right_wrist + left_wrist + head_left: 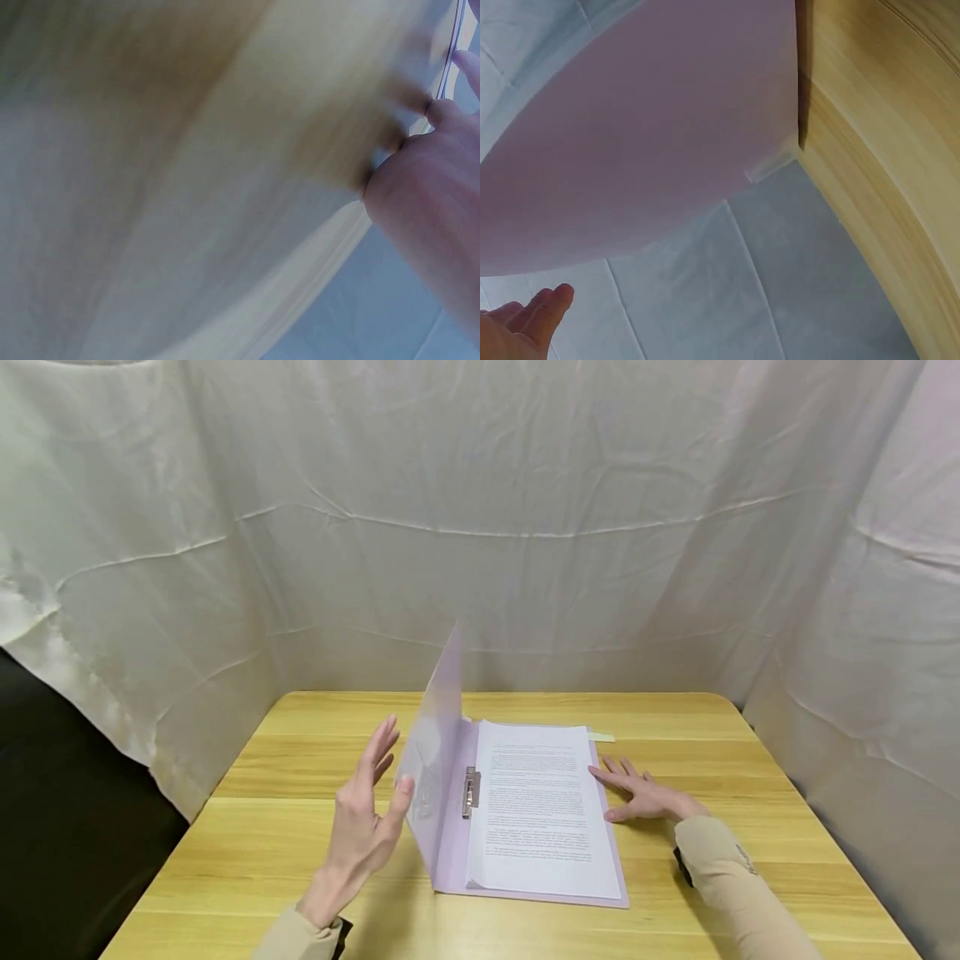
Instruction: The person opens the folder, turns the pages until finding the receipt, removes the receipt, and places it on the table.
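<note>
A lilac folder [617, 877] lies open on the table, its front cover [442, 710] standing almost upright along the left side. Printed white sheets [540, 818] rest on its base beside a metal lever clip [469, 792]. Just left of the cover, my left hand [363, 818] is raised with fingers extended and thumb apart, the thumb overlapping the cover's edge in the head view. The outer face of the cover [652, 127] fills much of the left wrist view. My right hand [648, 797] lies spread on the table, fingertips at the folder's right edge.
The yellow wood-grain table [750, 827] has rounded far corners. A pale tab [602, 737] sticks out at the folder's upper right. Light grey curtain [480, 527] hangs behind and along both sides, with a black area [67, 827] at the lower left.
</note>
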Action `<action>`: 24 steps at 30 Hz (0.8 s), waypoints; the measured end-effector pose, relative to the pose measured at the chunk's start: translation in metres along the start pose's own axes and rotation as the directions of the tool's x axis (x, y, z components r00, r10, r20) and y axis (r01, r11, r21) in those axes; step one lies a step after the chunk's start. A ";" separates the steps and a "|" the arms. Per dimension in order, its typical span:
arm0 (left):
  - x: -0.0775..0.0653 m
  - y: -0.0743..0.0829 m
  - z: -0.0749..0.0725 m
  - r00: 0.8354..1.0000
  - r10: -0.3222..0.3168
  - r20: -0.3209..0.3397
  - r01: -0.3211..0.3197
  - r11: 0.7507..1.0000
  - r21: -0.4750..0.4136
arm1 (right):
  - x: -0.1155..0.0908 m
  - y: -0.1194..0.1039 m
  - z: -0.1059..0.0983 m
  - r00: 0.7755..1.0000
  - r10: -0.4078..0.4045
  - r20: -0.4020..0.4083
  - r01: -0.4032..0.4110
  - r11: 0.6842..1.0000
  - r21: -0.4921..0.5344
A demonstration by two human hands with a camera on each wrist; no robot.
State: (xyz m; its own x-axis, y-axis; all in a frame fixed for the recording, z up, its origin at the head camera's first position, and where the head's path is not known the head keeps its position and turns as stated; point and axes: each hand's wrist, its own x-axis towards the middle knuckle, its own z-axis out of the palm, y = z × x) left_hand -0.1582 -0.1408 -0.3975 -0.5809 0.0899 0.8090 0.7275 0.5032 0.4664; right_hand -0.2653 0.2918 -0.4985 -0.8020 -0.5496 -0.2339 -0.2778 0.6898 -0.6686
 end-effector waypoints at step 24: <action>0.009 -0.027 -0.052 0.983 0.177 -0.054 -0.173 0.982 0.072 | -0.001 0.001 0.000 1.000 -0.001 0.004 0.001 1.000 0.020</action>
State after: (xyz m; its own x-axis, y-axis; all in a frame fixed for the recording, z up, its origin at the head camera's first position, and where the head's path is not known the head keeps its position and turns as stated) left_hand -0.1639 -0.1983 -0.3845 -0.4219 0.1311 0.8971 0.7892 0.5402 0.2922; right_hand -0.2649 0.2934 -0.4989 -0.7997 -0.5522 -0.2358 -0.2681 0.6798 -0.6827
